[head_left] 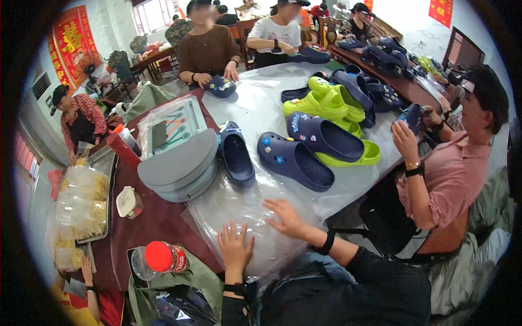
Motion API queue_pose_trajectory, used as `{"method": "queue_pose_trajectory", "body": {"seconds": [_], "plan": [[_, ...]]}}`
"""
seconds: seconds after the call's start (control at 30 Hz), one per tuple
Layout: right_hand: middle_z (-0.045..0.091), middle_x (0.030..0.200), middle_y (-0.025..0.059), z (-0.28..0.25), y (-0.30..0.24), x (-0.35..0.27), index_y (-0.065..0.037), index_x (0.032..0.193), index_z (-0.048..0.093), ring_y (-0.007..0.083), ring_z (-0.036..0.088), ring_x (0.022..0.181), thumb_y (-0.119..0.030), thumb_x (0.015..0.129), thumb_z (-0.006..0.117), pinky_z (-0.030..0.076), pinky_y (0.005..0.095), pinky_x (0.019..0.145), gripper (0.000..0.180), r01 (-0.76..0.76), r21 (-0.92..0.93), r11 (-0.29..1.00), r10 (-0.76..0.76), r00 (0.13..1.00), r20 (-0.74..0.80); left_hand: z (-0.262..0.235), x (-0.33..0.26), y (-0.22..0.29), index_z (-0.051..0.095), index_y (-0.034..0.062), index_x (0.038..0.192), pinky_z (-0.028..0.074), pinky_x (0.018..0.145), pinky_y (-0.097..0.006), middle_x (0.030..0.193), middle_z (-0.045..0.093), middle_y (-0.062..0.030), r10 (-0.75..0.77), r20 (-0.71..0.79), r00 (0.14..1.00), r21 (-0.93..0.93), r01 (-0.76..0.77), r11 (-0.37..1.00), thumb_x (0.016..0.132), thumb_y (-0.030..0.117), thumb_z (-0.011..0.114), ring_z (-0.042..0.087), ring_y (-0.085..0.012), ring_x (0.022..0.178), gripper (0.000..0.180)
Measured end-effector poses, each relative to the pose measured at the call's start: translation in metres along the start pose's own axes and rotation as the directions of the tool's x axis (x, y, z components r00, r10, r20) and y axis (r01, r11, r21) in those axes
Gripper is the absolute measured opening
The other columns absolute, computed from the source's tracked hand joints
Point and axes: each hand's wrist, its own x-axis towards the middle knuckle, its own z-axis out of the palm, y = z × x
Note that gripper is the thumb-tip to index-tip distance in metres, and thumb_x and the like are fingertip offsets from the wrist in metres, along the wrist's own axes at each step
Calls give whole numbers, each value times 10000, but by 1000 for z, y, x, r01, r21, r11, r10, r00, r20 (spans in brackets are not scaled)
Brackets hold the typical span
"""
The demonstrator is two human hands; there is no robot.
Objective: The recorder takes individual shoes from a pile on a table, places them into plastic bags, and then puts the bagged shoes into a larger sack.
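Note:
Both of my hands rest on a stack of clear plastic bags [266, 250] at the near edge of the table. My left hand [235, 249] lies with its fingers spread, and my right hand [286, 219] is open too, fingers stretched toward the left. Neither one holds anything. Just beyond the bags sit navy clogs with small decorations: a single clog [237, 155] on the left, a clog [296, 163] in the middle and another clog [326, 137] behind it. Lime green clogs [321, 106] are heaped farther back among more navy ones.
Left of the clogs stands a stack of grey half-round pieces [179, 168]. A red-lidded jar [160, 257] and a white tub [129, 202] are nearer. A tray of bagged small parts [87, 206] is far left. Co-workers handle clogs [220, 87] across the table and at right [411, 119].

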Motion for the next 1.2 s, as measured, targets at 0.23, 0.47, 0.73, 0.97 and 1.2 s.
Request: {"method": "queue_pose_trajectory", "body": {"seconds": [0.23,0.47,0.73,0.97,1.2], "plan": [[457,1301,203,-53,24,34,-28,1251,484,372,428,1201,-166,793,665,334,444,1010,511,-246,-119,962,158,855,-493,-2,0,2,554,187,1281,216,1087,-506,1405,413,-156,-3,36,999,7,2,1000,856,370,581,359,-375,1290,463],[528,1159,295,-46,58,54,47,1230,430,416,508,1088,-226,819,637,409,452,921,536,-485,-38,874,447,831,-333,-4,-6,-1,558,203,1282,200,1093,-507,1413,405,-159,-43,33,999,0,43,999,862,392,561,346,-375,1300,461],[611,822,244,-68,46,50,10,913,561,394,612,819,-150,782,663,465,447,701,231,-483,-52,874,462,859,-221,4,-6,-1,558,200,1278,210,1080,-526,1399,415,-169,2,1,1000,2,-2,1000,862,412,554,360,-383,1288,467],[625,909,209,-61,-47,4,22,1040,564,342,613,828,-101,800,670,471,354,728,290,-265,340,902,338,925,-176,-1,-6,-2,564,196,1261,236,1058,-548,1379,431,-177,36,-30,999,36,-35,999,850,399,576,374,-390,1274,459],[587,813,192,-38,-27,-20,-4,890,565,378,567,803,-225,817,653,461,440,709,249,-233,-140,962,240,970,35,-20,-5,27,644,174,1099,362,937,-482,1213,547,-134,74,93,993,32,-77,996,818,350,617,487,-356,1119,333]]}}
